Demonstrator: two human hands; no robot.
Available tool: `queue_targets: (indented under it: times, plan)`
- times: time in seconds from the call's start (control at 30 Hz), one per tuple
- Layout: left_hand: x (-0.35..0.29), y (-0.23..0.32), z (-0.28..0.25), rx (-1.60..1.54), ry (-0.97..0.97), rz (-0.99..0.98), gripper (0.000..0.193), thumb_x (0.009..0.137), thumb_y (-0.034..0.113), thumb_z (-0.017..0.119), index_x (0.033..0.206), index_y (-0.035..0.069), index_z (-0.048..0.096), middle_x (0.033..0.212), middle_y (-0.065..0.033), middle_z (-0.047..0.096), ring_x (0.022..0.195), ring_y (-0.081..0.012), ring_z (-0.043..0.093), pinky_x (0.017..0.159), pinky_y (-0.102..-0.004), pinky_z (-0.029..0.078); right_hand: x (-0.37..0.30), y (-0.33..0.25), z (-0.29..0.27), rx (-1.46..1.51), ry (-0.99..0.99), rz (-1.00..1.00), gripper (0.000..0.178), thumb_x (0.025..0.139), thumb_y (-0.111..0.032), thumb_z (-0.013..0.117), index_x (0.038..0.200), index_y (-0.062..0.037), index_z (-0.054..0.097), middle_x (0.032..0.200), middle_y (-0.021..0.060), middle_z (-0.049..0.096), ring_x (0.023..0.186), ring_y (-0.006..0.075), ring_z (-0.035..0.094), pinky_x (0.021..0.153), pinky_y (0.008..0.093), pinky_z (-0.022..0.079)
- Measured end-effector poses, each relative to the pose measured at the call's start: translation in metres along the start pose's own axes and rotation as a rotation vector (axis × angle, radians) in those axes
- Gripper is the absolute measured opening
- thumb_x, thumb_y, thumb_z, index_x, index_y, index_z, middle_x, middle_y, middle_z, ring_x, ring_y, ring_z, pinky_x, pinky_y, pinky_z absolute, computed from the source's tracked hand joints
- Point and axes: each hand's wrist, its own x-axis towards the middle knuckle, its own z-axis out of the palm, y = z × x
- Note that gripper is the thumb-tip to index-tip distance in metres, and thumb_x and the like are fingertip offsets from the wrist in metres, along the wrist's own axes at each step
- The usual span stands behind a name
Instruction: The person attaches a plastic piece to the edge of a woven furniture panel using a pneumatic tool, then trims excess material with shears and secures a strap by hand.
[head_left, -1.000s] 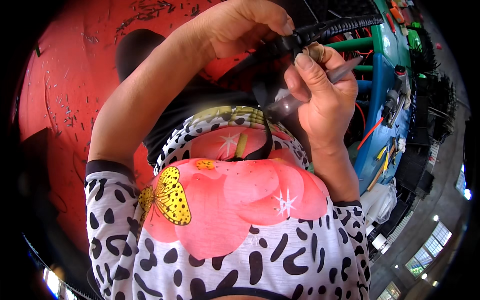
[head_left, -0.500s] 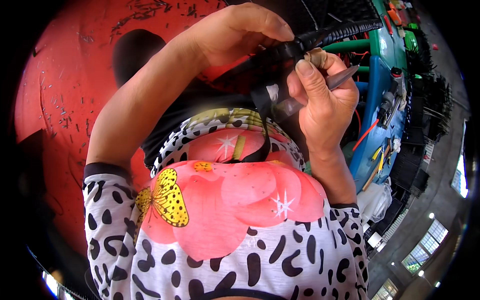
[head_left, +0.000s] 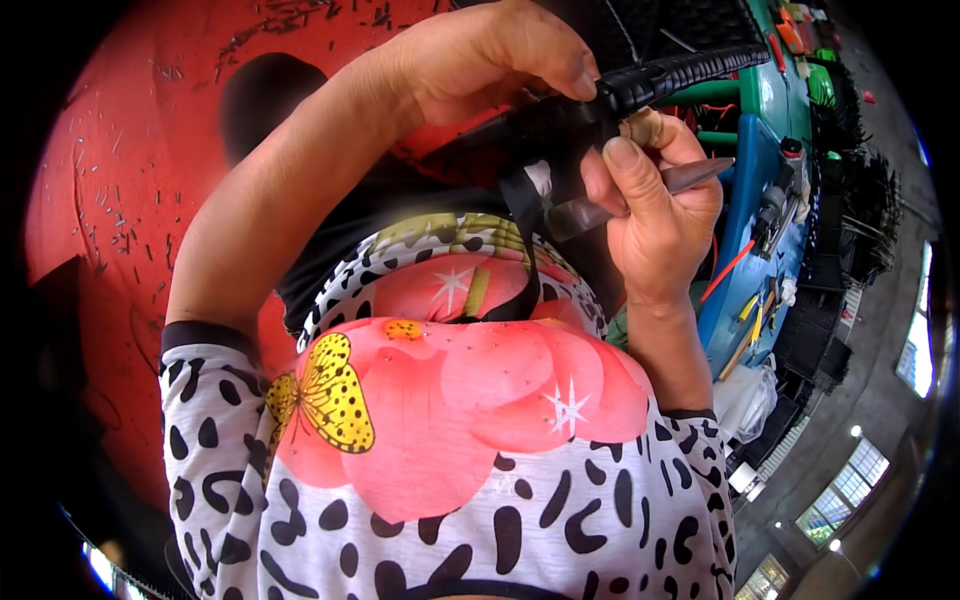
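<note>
My left hand (head_left: 500,62) curls over a black piece wrapped in woven strips (head_left: 690,78), its fingers and thumb closed on the near part of it. Just below the same piece, my right hand (head_left: 655,205) has a tapered metal blade (head_left: 700,175) gripped across its palm. The blade's point sticks out to the right and its wide end shows on the left. The right thumb presses toward a tan-wrapped forefinger, close to the woven piece. From there a flat black strip (head_left: 520,200) hangs toward my lap. What lies between the right fingertips is hidden.
On the left, short dark scraps are scattered over a red surface (head_left: 120,330). To the right, a blue bench (head_left: 735,310) carries a power tool (head_left: 775,210) with a red hose and several hand tools. A clear plastic bag (head_left: 745,400) and dark woven pieces stand beyond.
My right hand has shifted slightly right and down with the blade. The woven piece and my left hand have moved a little to the right. Both grips stay closed.
</note>
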Motion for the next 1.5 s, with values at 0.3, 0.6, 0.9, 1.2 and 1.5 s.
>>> queue_targets:
  times: [0.3,0.6,0.9,1.2,1.5]
  plan:
    - [-0.003,-0.002,-0.001,0.071,-0.013,0.026,0.026,0.075,0.008,0.066,0.095,-0.007,0.062,0.08,-0.0049,0.063,0.071,-0.0107,0.055,0.067,-0.0212,0.042,-0.005,0.001,0.001,0.106,-0.01,-0.016,0.011,0.088,-0.006,0.062,0.092,0.0023,0.055,0.066,0.004,0.056,0.054,0.0081,0.051,0.047,0.0191,0.035]
    - [-0.008,0.008,0.012,0.031,-0.035,0.012,0.029,0.075,0.009,0.069,0.098,-0.008,0.062,0.082,-0.0062,0.064,0.072,-0.0116,0.057,0.068,-0.0219,0.043,-0.003,0.002,-0.002,0.179,-0.044,-0.088,0.012,0.087,-0.002,0.062,0.094,0.0044,0.055,0.075,0.0066,0.056,0.058,0.0101,0.053,0.05,0.0218,0.042]
    - [-0.009,0.01,0.013,0.159,-0.023,0.002,0.029,0.075,0.011,0.07,0.096,-0.008,0.062,0.078,-0.0023,0.06,0.068,-0.0083,0.051,0.063,-0.0202,0.039,0.019,-0.034,-0.034,-0.201,-0.068,-0.205,0.024,0.091,-0.011,0.056,0.107,0.0072,0.053,0.085,0.0138,0.057,0.054,0.0111,0.05,0.045,0.0182,0.031]
    - [-0.009,-0.006,0.022,0.47,0.151,0.202,0.031,0.071,0.02,0.06,0.087,-0.006,0.063,0.097,-0.0099,0.063,0.088,-0.0143,0.057,0.081,-0.0252,0.043,-0.036,-0.004,-0.061,0.426,0.15,0.792,0.019,0.093,-0.02,0.056,0.105,-0.0044,0.054,0.077,0.0047,0.053,0.056,0.0123,0.047,0.045,0.0242,0.033]
    - [-0.019,-0.013,0.032,0.46,0.256,0.263,0.028,0.071,0.018,0.061,0.089,-0.005,0.063,0.094,-0.0072,0.062,0.082,-0.0114,0.057,0.075,-0.0219,0.044,-0.026,-0.059,-0.083,-0.46,-0.159,0.086,0.039,0.092,-0.028,0.059,0.118,0.0006,0.058,0.102,0.0099,0.064,0.071,0.0074,0.051,0.062,0.0217,0.042]
